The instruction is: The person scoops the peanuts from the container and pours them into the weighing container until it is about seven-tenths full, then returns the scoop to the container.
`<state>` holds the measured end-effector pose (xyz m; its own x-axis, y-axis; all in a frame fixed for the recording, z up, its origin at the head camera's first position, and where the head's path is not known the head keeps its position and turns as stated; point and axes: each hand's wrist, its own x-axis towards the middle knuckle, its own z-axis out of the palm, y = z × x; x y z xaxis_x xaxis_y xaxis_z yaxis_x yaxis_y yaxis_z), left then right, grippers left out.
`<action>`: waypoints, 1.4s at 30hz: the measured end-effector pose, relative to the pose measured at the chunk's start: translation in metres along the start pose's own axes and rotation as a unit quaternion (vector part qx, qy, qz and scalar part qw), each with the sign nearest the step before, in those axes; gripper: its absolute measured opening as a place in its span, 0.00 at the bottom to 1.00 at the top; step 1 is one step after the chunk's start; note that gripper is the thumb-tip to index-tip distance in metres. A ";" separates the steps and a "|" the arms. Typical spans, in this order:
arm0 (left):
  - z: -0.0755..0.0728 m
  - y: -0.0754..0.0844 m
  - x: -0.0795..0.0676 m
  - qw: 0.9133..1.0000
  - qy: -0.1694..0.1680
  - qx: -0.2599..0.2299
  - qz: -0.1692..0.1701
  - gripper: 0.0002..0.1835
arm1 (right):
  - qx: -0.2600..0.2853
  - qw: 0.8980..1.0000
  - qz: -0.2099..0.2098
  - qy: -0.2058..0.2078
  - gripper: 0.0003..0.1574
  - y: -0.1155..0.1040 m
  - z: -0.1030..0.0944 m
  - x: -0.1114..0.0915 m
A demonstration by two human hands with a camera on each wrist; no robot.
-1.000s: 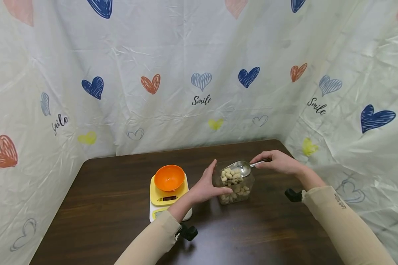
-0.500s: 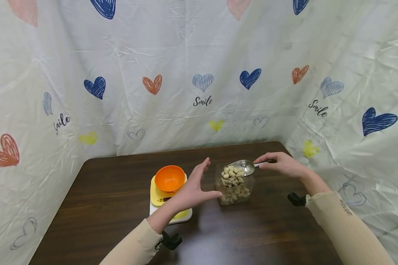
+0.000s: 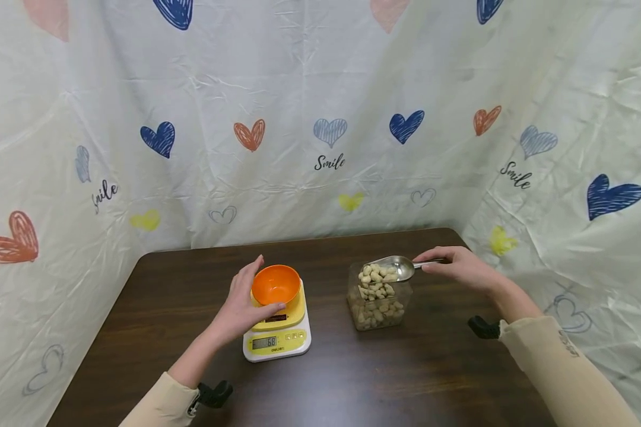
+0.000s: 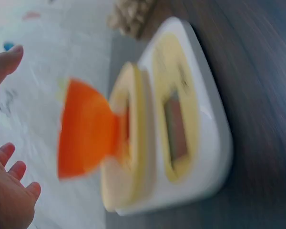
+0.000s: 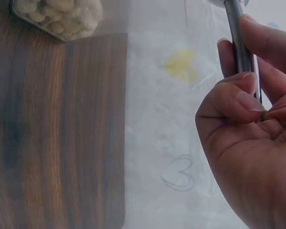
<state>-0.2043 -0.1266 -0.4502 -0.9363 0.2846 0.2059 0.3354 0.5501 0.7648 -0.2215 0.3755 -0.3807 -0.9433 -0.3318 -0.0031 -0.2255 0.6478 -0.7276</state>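
My left hand [image 3: 240,304] is beside the orange bowl [image 3: 275,285], thumb and fingers spread. The left wrist view, somewhat blurred, shows a gap between that hand and the bowl [image 4: 83,131]. Under the bowl is a yellow and white kitchen scale [image 3: 278,343] with a lit display. My right hand [image 3: 462,268] grips the handle of a metal scoop [image 3: 403,268], its fingers curled round it in the right wrist view. The scoop's bowl lies over the top of a clear container [image 3: 379,325] of pale pieces that look like peanuts [image 3: 375,290].
Everything stands on a dark wooden table [image 3: 192,296]. A white curtain [image 3: 278,196] printed with hearts hangs behind it and at both sides. Bare tabletop lies between the scale and the container.
My left hand has left the container's side and moved left to the bowl, uncovering the scale's display. The right hand stays at the container with the scoop, shifted only slightly.
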 end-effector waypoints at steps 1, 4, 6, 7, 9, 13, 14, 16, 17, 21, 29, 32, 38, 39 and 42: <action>-0.003 -0.006 -0.002 1.000 -0.002 0.002 -0.010 0.62 | 0.001 1.000 0.002 0.000 0.20 -0.002 0.000 0.000; -0.007 -0.019 -0.005 0.999 -0.009 0.005 -0.037 0.65 | 0.001 1.000 0.006 -0.001 0.21 -0.008 0.003 -0.001; -0.008 -0.027 -0.005 0.999 -0.016 0.004 -0.049 0.66 | 0.004 1.000 0.008 0.003 0.21 -0.014 0.005 -0.001; -0.007 -0.030 -0.005 0.998 -0.018 0.004 -0.054 0.66 | 0.005 1.000 0.009 0.005 0.22 -0.017 0.007 -0.001; -0.007 -0.037 -0.004 0.998 -0.024 0.005 -0.064 0.67 | 0.008 1.000 0.010 0.011 0.22 -0.024 0.011 0.000; -0.004 -0.045 -0.001 0.996 -0.034 0.006 -0.076 0.66 | 0.020 1.000 0.016 0.016 0.23 -0.038 0.023 0.005; -0.004 -0.047 0.000 0.996 -0.036 0.004 -0.080 0.66 | 0.024 0.999 0.018 0.017 0.23 -0.041 0.026 0.007; -0.002 -0.049 0.003 0.996 -0.040 0.001 -0.085 0.67 | 0.033 0.999 0.022 0.016 0.25 -0.046 0.033 0.010; -0.001 -0.050 0.004 0.995 -0.040 -0.001 -0.086 0.67 | 0.038 0.999 0.025 0.015 0.25 -0.049 0.036 0.012; 0.003 -0.052 0.010 0.995 -0.042 0.000 -0.092 0.68 | 0.057 0.998 0.034 0.018 0.26 -0.057 0.048 0.021; 0.006 -0.055 0.016 0.993 -0.046 -0.010 -0.107 0.69 | 0.068 0.997 0.023 0.006 0.23 -0.073 0.071 0.043; 0.006 -0.054 0.016 0.993 -0.046 -0.015 -0.110 0.69 | 0.067 0.998 0.019 0.002 0.21 -0.080 0.079 0.050; 0.005 -0.054 0.016 0.994 -0.046 -0.020 -0.102 0.66 | 0.081 0.997 0.016 -0.010 0.21 -0.092 0.091 0.065; 0.005 -0.055 0.016 0.994 -0.046 -0.020 -0.099 0.66 | 0.083 0.996 0.015 -0.012 0.21 -0.094 0.093 0.067; 0.006 -0.055 0.016 0.994 -0.044 -0.020 -0.095 0.66 | 0.082 0.997 0.010 -0.014 0.22 -0.098 0.097 0.073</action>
<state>-0.2373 -0.1478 -0.4923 -0.9691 0.2466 0.0027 0.1472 0.5696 0.8087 -0.2447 0.2210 -0.3760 -0.9399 -0.3396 -0.0363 -0.1614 0.5354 -0.8290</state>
